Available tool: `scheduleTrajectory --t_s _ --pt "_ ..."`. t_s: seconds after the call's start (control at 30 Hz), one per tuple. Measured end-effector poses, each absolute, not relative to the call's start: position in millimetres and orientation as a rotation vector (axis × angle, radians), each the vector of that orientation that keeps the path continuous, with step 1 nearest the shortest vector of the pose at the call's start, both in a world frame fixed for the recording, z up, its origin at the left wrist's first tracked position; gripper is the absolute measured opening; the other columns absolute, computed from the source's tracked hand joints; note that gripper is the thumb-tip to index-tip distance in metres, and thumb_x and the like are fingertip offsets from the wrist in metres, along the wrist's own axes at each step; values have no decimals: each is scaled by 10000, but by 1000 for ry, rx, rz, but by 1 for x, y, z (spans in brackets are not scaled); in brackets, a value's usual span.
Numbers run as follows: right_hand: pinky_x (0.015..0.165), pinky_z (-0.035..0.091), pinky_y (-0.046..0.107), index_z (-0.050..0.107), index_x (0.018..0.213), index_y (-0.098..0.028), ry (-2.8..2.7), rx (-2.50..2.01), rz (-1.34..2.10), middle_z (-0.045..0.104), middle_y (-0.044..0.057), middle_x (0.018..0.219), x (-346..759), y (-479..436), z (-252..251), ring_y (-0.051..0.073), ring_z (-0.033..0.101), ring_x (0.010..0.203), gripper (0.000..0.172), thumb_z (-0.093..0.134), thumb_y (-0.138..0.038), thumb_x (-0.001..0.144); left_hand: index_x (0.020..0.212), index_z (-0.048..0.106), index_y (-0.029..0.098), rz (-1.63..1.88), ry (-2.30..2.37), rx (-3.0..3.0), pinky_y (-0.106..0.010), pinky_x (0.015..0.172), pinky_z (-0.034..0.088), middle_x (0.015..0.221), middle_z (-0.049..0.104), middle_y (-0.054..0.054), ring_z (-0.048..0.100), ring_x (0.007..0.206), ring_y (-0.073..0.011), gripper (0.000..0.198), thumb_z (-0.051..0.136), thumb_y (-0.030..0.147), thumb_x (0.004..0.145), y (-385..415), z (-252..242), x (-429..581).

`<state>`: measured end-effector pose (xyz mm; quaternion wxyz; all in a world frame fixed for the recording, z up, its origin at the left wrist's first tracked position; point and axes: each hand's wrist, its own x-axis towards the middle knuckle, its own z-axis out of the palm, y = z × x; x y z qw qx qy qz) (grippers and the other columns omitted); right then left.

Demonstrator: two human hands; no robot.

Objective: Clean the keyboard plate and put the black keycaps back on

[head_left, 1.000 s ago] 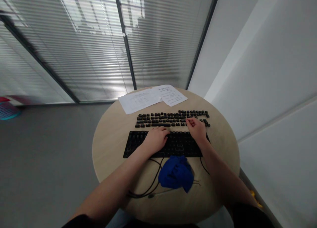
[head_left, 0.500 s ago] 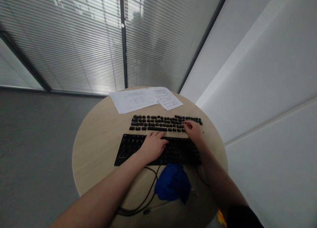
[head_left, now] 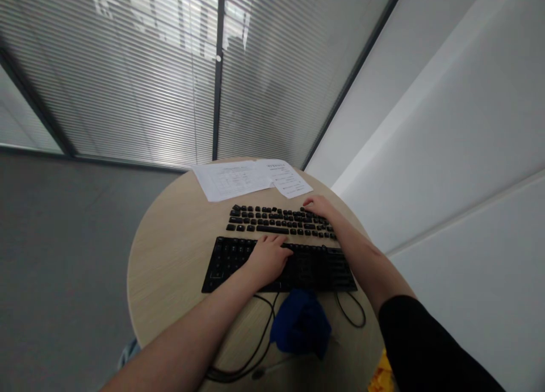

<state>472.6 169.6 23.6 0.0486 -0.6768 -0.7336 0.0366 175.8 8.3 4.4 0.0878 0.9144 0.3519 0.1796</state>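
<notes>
Right hand (head_left: 317,206) reaching over far right end of loose keycaps (head_left: 272,230), fingers bending downward; cannot tell whether pinching one. Left hand (head_left: 269,260) resting palm-down on keyboard (head_left: 232,258), fingers slightly spread, holding nothing visible. Keycaps lying in rows on worktop (head_left: 166,250), just beyond keyboard. Keyboard lying flat, nearer person. Blue cloth (head_left: 300,323) sitting crumpled close to keyboard's near edge. Dark cable (head_left: 269,324) curving left of cloth, another looping to right. Printed papers (head_left: 234,181) overlapping near worktop's far edge, beyond keycaps.
</notes>
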Motion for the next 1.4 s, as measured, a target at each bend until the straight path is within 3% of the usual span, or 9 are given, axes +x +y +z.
scheduleTrajectory --t_s 0.37,0.47,0.6,0.7,0.87,1.07,1.4 --pt "899 534 310 797 852 -206 -2238 -1950 158 788 44 926 450 168 24 215 718 922 112 732 -139 792 1032 799 294 562 1058 2711 -475 984 458 1313 660 -85 583 1193 -313 206 638 249 912 8 2 177" --pt "926 541 342 783 925 -195 -2174 -1853 124 782 61 980 441 156 38 219 714 950 124 704 -169 832 1038 793 285 574 1048 2719 -484 991 460 1334 652 -82 577 1210 -315 206 632 244 917 8 1 178" --pt "924 563 339 741 1065 -211 -2092 -1674 146 766 47 1034 436 103 48 189 718 950 194 653 -269 903 1044 796 287 592 1040 2715 -478 995 469 1333 657 -78 593 1199 -308 214 631 232 918 9 0 179" --pt "842 595 346 744 1035 -218 -2002 -1426 268 760 57 988 433 42 32 198 724 871 197 681 -334 889 1064 798 294 584 1036 2706 -475 1000 476 1337 658 -83 604 1197 -305 232 622 230 926 10 2 179" --pt "753 597 322 731 1018 -232 -1935 -1378 337 756 49 984 425 -27 -13 190 719 836 144 664 -260 894 1085 796 295 571 1052 2671 -464 1004 491 1314 673 -75 624 1182 -297 246 621 224 928 11 3 180" --pt "918 560 395 745 1074 -251 -2001 -1288 198 772 54 1026 415 -34 -26 220 713 958 166 661 -246 930 1111 784 239 607 1107 2607 -437 1017 520 1274 703 -76 657 1149 -280 248 623 213 924 15 2 177" --pt "980 514 440 732 1152 -284 -2000 -1388 246 782 33 1069 407 -29 -26 244 700 1016 255 703 -235 903 1115 775 212 632 1130 2553 -395 978 557 1223 730 -61 685 1090 -251 245 616 213 929 16 2 175"
